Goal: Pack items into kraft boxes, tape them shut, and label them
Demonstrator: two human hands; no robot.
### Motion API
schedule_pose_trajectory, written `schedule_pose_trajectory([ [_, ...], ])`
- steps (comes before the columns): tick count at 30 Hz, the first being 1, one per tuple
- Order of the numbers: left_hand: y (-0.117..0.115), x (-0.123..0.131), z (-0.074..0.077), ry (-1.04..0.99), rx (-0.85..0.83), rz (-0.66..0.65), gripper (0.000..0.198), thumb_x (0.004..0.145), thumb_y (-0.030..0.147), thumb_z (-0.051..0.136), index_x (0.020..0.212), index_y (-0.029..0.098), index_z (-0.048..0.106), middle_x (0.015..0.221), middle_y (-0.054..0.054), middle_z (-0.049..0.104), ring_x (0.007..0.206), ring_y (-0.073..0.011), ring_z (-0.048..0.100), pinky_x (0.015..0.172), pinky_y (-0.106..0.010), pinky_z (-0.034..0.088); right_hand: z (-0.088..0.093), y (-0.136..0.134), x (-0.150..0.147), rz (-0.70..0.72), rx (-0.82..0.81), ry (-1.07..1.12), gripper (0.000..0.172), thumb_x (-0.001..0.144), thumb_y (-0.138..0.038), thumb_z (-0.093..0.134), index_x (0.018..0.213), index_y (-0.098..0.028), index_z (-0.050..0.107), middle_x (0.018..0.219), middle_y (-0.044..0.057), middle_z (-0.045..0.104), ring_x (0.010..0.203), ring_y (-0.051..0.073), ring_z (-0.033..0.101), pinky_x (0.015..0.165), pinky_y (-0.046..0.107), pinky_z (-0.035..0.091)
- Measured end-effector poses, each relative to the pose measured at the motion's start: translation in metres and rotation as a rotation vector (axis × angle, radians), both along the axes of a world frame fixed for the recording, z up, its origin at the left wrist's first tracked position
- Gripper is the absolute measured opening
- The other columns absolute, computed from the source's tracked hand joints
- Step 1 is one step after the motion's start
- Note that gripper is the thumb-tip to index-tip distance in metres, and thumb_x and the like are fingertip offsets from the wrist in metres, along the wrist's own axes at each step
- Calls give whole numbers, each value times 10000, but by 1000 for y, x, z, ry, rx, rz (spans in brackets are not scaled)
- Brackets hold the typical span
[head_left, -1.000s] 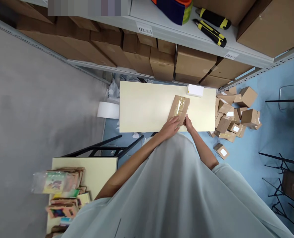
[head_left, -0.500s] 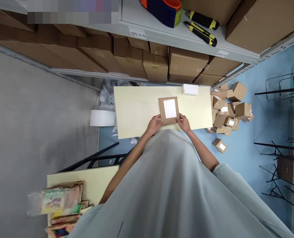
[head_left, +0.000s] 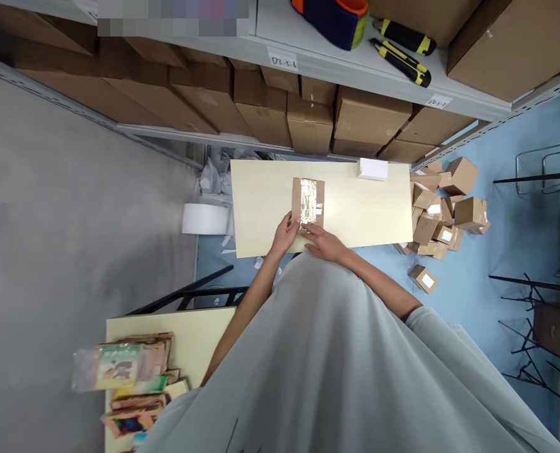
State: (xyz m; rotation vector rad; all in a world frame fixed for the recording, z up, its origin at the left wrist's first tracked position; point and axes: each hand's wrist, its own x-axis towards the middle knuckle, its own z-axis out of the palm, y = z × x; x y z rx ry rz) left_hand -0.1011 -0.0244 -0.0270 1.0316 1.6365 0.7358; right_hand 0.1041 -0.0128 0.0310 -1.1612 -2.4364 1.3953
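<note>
A small flat cardboard box [head_left: 297, 195] is on the cream table [head_left: 261, 189], with a shiny strip of clear tape [head_left: 308, 196] running down its upper face. My left hand [head_left: 285, 235] grips the box's lower left edge, thumb towards the near corner. Across the near end lies my right hand [head_left: 326, 243], its fingers stretched out over the tape and the near edge. The undersides of both hands are hidden.
A white box [head_left: 372, 168] stands at the table's back right. Shelving above holds cartons [head_left: 372, 116] and utility knives [head_left: 400, 61]. Cardboard boxes [head_left: 424, 229] are heaped on the floor at right. A white roll [head_left: 205, 219] is at left; packaged picture items [head_left: 133, 377] lie lower left.
The box has been turned over: its white label faced up before, and now the taped face does. My right hand has moved from its right edge to its near end. The view shifted slightly.
</note>
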Motion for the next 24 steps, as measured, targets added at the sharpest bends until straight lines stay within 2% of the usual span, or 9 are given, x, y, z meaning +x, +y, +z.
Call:
schedule_pose_trajectory([
  [5, -3, -9, 5, -108, -27, 79, 523, 1054, 435, 600, 1509, 184, 664, 1552, -155, 724, 1345, -281, 745, 1219, -463, 560, -3, -4, -7, 32, -13, 3, 438, 1065, -233, 623, 1486, -219, 747, 1766, 94, 522, 1712, 297, 386, 1415, 539, 367],
  [8, -6, -5, 9, -98, -34, 74, 564, 1065, 428, 583, 1558, 159, 632, 1570, -170, 708, 1364, -287, 734, 1235, -465, 542, -1, -4, -11, -16, 23, 20, 392, 1079, -224, 612, 1443, -216, 755, 1695, 117, 594, 1665, 292, 451, 1411, 536, 366],
  [10, -10, 0, 14, -71, -11, 59, 577, 1098, 477, 533, 1564, 152, 635, 1607, -173, 680, 1442, -291, 685, 1279, -467, 497, 3, -3, -12, -102, 62, 5, 347, 1102, -253, 597, 1413, -204, 745, 1590, 148, 661, 1575, 294, 544, 1367, 515, 425],
  [12, -12, 4, 17, -57, 37, 25, 596, 1144, 547, 422, 1510, 157, 685, 1617, -162, 674, 1511, -286, 629, 1317, -469, 451, 6, 1, -9, -251, 104, -70, 323, 1121, -339, 606, 1376, -178, 725, 1459, 181, 699, 1456, 312, 620, 1274, 499, 511],
  [14, -11, 5, 16, -70, 73, -13, 642, 1165, 579, 334, 1455, 158, 722, 1610, -160, 679, 1531, -283, 610, 1326, -468, 437, 6, 4, 2, -424, 132, -188, 398, 1100, -461, 661, 1353, -157, 694, 1377, 202, 694, 1359, 341, 653, 1162, 502, 577],
  [15, -8, 5, 13, -71, 63, -19, 635, 1162, 580, 349, 1452, 156, 722, 1617, -167, 670, 1527, -288, 613, 1321, -470, 443, 5, 6, 10, -499, 138, -241, 455, 1074, -513, 696, 1351, -152, 678, 1367, 208, 685, 1327, 353, 660, 1115, 503, 597],
  [17, -1, 4, 6, -55, -18, -10, 593, 1122, 563, 495, 1500, 146, 683, 1670, -199, 613, 1529, -319, 613, 1311, -479, 452, -3, 7, 29, -615, 129, -298, 502, 1037, -537, 734, 1351, -156, 649, 1377, 211, 675, 1265, 348, 681, 1050, 491, 617],
  [20, 12, 7, -8, -82, -159, -65, 669, 1007, 500, 716, 1559, 131, 629, 1675, -248, 591, 1517, -372, 625, 1287, -502, 477, -23, 3, 55, -725, 32, -274, 368, 1047, -415, 690, 1329, -184, 644, 1335, 169, 718, 1104, 275, 737, 993, 435, 631],
  [24, 18, 15, -16, -183, -92, -233, 617, 950, 418, 732, 1512, 169, 684, 1564, -184, 710, 1417, -342, 701, 1236, -485, 534, -45, -8, 68, -804, -131, -197, 262, 1041, -308, 618, 1268, -203, 695, 1271, 122, 783, 977, 217, 772, 949, 381, 645],
])
